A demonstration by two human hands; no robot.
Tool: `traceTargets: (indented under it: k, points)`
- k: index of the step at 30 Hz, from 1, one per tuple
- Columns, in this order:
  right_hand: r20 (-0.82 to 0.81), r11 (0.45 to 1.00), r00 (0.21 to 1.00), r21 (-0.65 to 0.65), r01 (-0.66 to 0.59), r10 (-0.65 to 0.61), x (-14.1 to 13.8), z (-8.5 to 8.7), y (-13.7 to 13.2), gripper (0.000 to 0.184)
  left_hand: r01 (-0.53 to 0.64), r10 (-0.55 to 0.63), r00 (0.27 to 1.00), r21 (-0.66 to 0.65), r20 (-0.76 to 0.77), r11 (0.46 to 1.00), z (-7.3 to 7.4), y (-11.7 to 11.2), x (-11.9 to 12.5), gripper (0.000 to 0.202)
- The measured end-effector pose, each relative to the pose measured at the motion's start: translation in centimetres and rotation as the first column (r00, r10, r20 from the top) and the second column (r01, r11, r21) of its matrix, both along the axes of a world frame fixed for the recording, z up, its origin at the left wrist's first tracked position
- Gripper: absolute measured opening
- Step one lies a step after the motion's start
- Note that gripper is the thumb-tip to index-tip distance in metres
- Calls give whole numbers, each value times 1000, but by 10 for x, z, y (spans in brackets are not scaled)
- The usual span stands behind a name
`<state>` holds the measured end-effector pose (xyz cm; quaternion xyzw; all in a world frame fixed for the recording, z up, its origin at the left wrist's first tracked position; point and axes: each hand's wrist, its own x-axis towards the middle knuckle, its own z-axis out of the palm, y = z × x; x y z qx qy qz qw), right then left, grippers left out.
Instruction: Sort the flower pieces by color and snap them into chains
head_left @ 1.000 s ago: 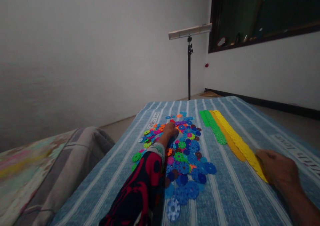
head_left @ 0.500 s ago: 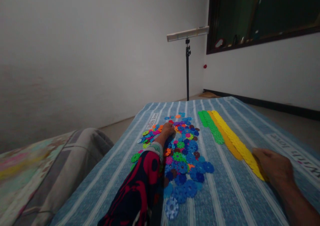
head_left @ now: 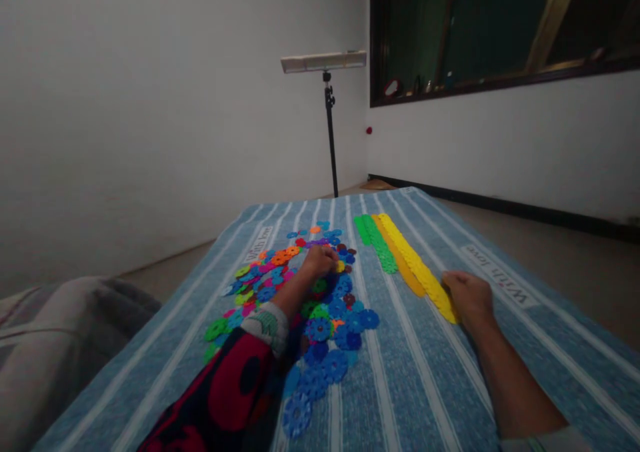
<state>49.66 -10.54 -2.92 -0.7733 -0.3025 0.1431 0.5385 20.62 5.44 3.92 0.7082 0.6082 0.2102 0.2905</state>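
Note:
Notched plastic discs in many colours lie in a loose pile (head_left: 320,329) on the striped cloth. My left hand (head_left: 318,263) reaches over the pile, its fingers pinched at a yellow disc (head_left: 341,265). To the right, overlapping discs form a long yellow row (head_left: 411,260), with a darker yellow row (head_left: 411,281) along its left side and green rows (head_left: 382,251) farther left. At the near end of the yellow row, my right hand (head_left: 470,297) is closed, thumb side toward the discs. Whatever its fingers hold is hidden.
Blue-and-white striped cloth (head_left: 415,359) covers the table. A grey draped cover (head_left: 85,332) is low at the left. Behind the table, a black stand (head_left: 331,132) carries a flat light panel (head_left: 324,62) near the white wall and dark window.
The view has swung right, shifting everything leftward. My left hand has moved slightly nearer over the pile, with a yellow disc now showing at its fingertips. My right hand stays by the yellow row's near end.

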Motion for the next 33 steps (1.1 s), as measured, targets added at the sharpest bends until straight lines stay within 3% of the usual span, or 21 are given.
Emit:
traceTargets:
  k: [3,6,13,21,33]
  points:
    - [-5,999,1000,36,-3,3,0,-1,1,42,193,-190,980,-47,52,980,-9,-28,44,14]
    - [2,999,1000,31,-6,6,0,-2,1,42,306,-301,951,-66,70,950,-19,-53,80,16]
    - [20,999,1000,37,0,-1,2,-2,2,39,370,-369,928,-24,47,929,-33,-83,131,24]
    - [13,1000,1000,15,-19,19,6,-9,4,41,354,-353,935,41,-27,934,-28,-95,148,25]
    - [13,997,1000,-76,-7,8,1,2,-4,48,308,-305,951,87,-45,947,-34,-97,149,26]
